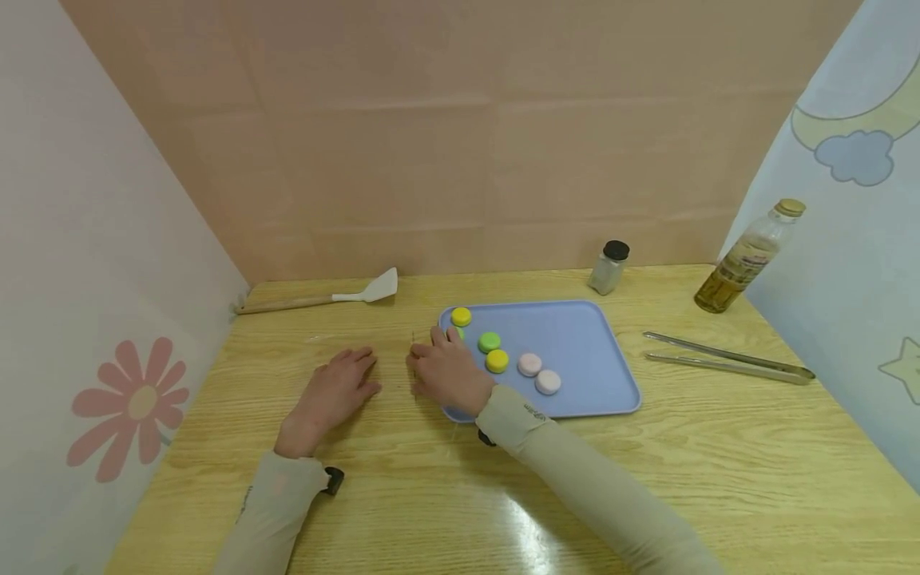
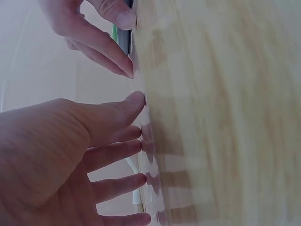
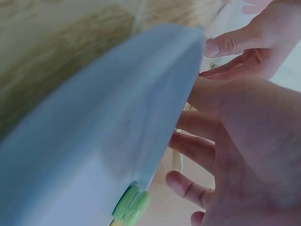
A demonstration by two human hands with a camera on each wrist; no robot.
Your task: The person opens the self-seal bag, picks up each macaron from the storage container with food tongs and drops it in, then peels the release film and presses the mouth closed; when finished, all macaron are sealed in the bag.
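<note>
My left hand (image 1: 332,401) lies left of the tray, fingertips down on the wooden table and fingers loosely extended. Its fingertips and thumb touch the surface in the left wrist view, where a glossy strip runs along them. My right hand (image 1: 451,372) reaches across the left edge of the blue tray (image 1: 589,339), fingers spread and slightly bent, fingertips at the table just beyond the rim. On the tray sit macarons: a yellow one (image 1: 461,317), a green one (image 1: 489,342), another yellow one (image 1: 497,361) and two pale pink ones (image 1: 529,365). A second green macaron is partly hidden behind my right fingers.
A spatula (image 1: 374,289) with a wooden handle lies at the back left. Behind the tray stands a small jar (image 1: 608,268) with a black lid. Metal tongs (image 1: 729,361) lie to the right, in front of an oil bottle (image 1: 743,263) by the right wall.
</note>
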